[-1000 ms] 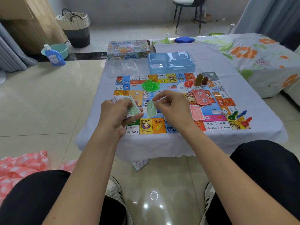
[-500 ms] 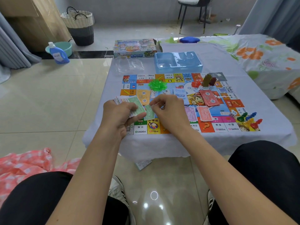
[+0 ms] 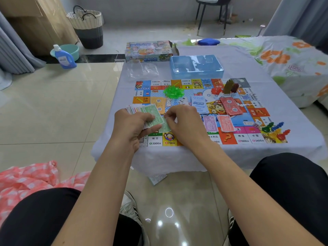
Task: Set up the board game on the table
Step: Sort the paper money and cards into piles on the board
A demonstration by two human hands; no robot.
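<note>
Hands sort play money above the game board's [image 3: 204, 110] near edge. Left hand [image 3: 132, 128] grips the fanned stack [image 3: 143, 112]; right hand [image 3: 184, 125] has lowered, fingertips pinching one green note [image 3: 165, 127], seemingly dealing it out.

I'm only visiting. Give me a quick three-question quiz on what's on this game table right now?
1. True or false: the left hand holds a stack of play money.
2. What colour is the note the right hand pinches? A red, B green, C purple.
3. What heap lies on the far part of the board, nearer than the blue tray?

Key: 1 true. 2 B. 3 the green houses.
</note>
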